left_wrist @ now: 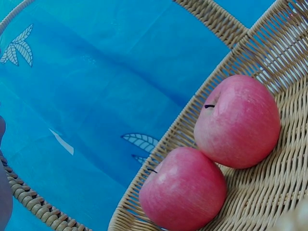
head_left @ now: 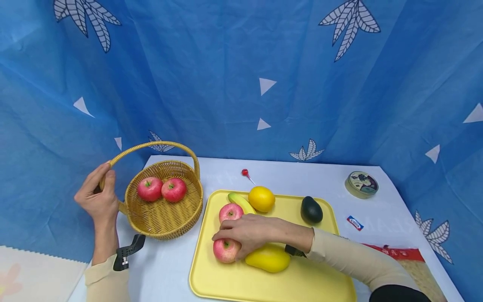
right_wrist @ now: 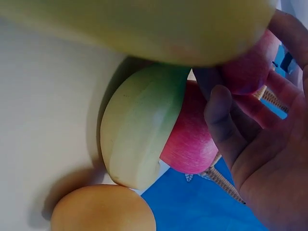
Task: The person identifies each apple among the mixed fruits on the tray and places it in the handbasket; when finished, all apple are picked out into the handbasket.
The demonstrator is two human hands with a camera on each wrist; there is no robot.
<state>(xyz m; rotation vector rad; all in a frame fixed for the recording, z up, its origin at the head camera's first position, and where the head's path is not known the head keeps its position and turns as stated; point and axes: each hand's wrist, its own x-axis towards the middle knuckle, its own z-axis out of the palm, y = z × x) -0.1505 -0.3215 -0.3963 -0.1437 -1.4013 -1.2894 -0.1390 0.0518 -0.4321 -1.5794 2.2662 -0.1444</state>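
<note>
Blue curtain [head_left: 219, 84] behind white table [head_left: 305, 178]

Pink-red apples [head_left: 226, 253], golden-tan basket [head_left: 166, 218], yellow tray [head_left: 226, 285], blue curtain [head_left: 226, 63] (pale leaves [head_left: 347, 31], white triangles [head_left: 266, 85]).

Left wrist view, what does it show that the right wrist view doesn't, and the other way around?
Only the left wrist view shows the two apples inside the wicker basket, resting against each other.

Only the right wrist view shows the right hand at a third apple, a fourth apple near it, a banana, a large yellow fruit and a rounded orange-toned fruit.

Both share the blue cloth and part of the basket.
</note>
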